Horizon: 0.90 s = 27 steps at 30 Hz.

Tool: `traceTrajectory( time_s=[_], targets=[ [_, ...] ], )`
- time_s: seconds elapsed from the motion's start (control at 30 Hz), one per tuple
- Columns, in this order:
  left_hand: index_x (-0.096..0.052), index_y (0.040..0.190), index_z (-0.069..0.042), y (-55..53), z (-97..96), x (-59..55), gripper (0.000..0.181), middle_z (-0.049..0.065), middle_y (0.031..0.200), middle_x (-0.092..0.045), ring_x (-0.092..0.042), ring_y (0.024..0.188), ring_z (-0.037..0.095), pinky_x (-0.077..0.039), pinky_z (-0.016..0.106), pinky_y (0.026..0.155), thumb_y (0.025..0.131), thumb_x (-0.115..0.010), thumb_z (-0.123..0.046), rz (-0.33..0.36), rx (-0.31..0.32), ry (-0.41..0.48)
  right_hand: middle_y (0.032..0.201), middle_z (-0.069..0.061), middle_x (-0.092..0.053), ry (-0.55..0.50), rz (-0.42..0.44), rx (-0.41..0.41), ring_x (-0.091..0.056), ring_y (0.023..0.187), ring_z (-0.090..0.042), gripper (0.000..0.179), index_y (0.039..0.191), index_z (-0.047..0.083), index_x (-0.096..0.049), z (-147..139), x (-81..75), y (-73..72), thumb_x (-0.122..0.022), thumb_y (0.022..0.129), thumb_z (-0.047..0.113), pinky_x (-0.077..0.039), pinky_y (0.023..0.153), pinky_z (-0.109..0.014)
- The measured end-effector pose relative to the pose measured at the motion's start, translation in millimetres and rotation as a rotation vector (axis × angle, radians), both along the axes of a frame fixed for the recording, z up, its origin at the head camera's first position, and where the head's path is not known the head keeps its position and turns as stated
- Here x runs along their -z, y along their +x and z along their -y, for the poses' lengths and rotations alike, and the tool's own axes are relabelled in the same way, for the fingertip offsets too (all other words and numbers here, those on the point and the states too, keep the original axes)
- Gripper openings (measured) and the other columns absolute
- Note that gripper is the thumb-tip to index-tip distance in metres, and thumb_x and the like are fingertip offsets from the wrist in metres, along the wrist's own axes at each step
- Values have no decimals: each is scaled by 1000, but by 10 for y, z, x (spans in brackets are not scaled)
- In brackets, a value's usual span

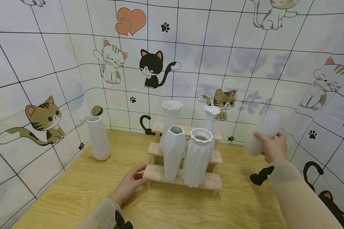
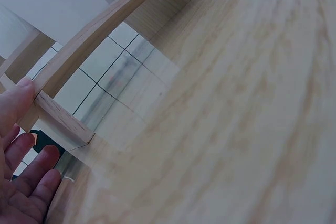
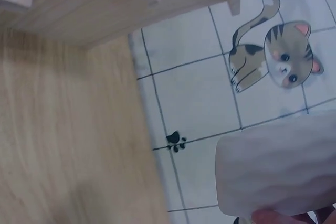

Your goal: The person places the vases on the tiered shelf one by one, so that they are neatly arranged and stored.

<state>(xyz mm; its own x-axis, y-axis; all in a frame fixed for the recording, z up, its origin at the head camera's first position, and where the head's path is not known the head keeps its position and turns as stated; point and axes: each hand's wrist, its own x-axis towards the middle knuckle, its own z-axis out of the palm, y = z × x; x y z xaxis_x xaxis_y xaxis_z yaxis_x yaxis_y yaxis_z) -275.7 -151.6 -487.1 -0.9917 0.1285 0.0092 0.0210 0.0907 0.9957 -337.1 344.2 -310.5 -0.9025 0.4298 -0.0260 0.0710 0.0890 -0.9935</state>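
At the left end of the lowest step of a three-tier wooden stand [image 1: 154, 171], my left hand [image 1: 130, 183] holds the step's corner between thumb and index finger. In the left wrist view the thumb [image 2: 18, 100] lies against that corner, and the other fingers curl loosely below. My right hand [image 1: 273, 148] grips a white vase [image 1: 268, 127], blurred, to the right of the stand and raised. The right wrist view shows the vase's rippled end [image 3: 273, 166]. On the lowest step stand a faceted white vase [image 1: 174, 152] and a pleated white vase [image 1: 199, 159].
Behind them on the stand are a tall scalloped-rim vase [image 1: 172, 111] and a narrow-necked vase [image 1: 210, 119]. Another white vase [image 1: 98, 138] stands on the wooden tabletop [image 1: 172, 210] at the left. Cat-print sheeting [image 1: 195, 63] encloses the table's back and sides.
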Motion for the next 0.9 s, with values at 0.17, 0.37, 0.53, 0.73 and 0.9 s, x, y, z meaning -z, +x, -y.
traceTrajectory(
  time_s=[0.17, 0.37, 0.53, 0.73, 0.9],
  targets=[
    [-44, 144, -14, -14, 15, 16, 67, 12, 138, -49, -52, 119, 27, -45, 42, 94, 86, -74, -30, -4, 7, -14, 158, -13, -13, 11, -38, -65, -20, 141, -39, 110, 154, 17, -6, 173, -208, -27, -79, 76, 43, -30, 99, -67],
    [-44, 144, -12, -21, 27, 37, 69, 13, 137, -50, -52, 118, 29, -46, 42, 94, 85, -74, -32, -16, 16, -22, 158, -14, -7, -3, -71, -163, -18, 142, -40, 112, 153, 16, 3, 345, -435, -58, -78, 79, 40, -30, 99, -68],
    [-43, 145, -13, -22, 36, 45, 72, 13, 139, -48, -51, 120, 29, -46, 43, 95, 84, -75, -34, -8, 27, -17, 157, -15, -8, 17, -88, -207, -19, 141, -40, 112, 153, 15, 3, 476, -571, -114, -78, 79, 41, -29, 99, -68],
    [-43, 144, -14, -21, 38, 44, 72, 10, 141, -47, -51, 120, 28, -45, 43, 95, 83, -75, -35, -3, 19, -12, 155, -16, -14, 50, -104, -257, -21, 139, -40, 107, 152, 14, -2, 632, -694, -162, -78, 80, 39, -28, 98, -71],
    [-44, 144, -14, -24, 31, 40, 70, 11, 141, -47, -51, 120, 28, -45, 44, 96, 84, -75, -33, -2, 15, -16, 152, -19, -18, 54, -116, -304, -25, 137, -41, 102, 151, 11, -5, 740, -768, -209, -77, 82, 37, -29, 96, -71]
  ],
)
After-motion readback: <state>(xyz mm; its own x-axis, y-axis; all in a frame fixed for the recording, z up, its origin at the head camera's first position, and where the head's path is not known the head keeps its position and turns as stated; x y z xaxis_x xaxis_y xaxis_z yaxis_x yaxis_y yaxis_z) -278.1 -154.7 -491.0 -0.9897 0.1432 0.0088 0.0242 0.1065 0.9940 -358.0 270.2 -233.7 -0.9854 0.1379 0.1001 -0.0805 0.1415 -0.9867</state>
